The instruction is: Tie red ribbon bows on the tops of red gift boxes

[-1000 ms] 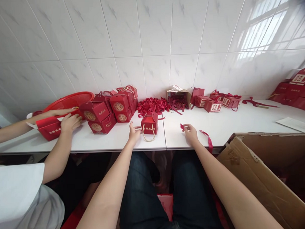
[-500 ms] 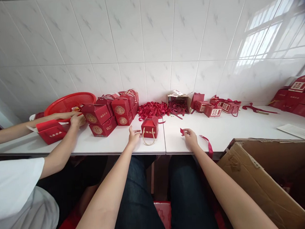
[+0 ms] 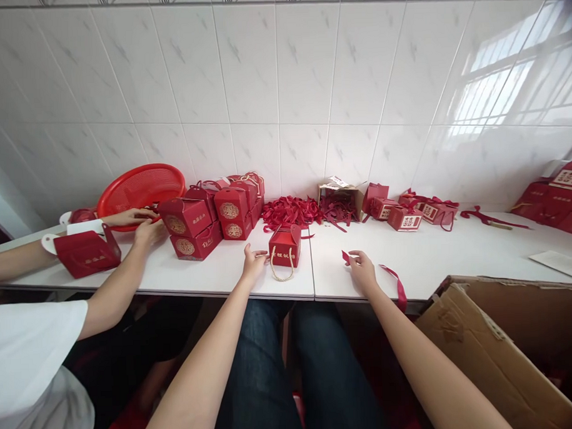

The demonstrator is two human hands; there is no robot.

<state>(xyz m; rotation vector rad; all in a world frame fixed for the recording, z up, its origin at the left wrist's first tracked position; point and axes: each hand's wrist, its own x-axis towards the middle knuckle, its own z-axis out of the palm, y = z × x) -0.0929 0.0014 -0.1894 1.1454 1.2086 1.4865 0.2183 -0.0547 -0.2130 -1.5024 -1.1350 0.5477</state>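
Observation:
A small red gift box (image 3: 284, 246) with gold lettering and a looped cord handle stands upright near the table's front edge. Beside its left face is my left hand (image 3: 254, 263), fingers apart, the fingertips at the box and holding nothing. To the right of the box, my right hand (image 3: 362, 271) pinches the end of a red ribbon (image 3: 395, 284). A short tip of the ribbon sticks out left of my fingers, and a longer piece hangs over the table edge past my wrist. Behind the box lies a heap of red ribbons (image 3: 293, 211).
At left, a co-worker's hands (image 3: 148, 228) reach by a red plastic basket (image 3: 142, 188), with an open red box (image 3: 88, 254) near their arms. Stacked red boxes (image 3: 197, 239) stand between us. A large cardboard carton (image 3: 478, 339) is at my right; finished-looking boxes (image 3: 405, 218) sit behind.
My view has tipped upward a little, so the table sits lower. The co-worker's open box has shifted and leans differently. My two hands keep nearly the same places.

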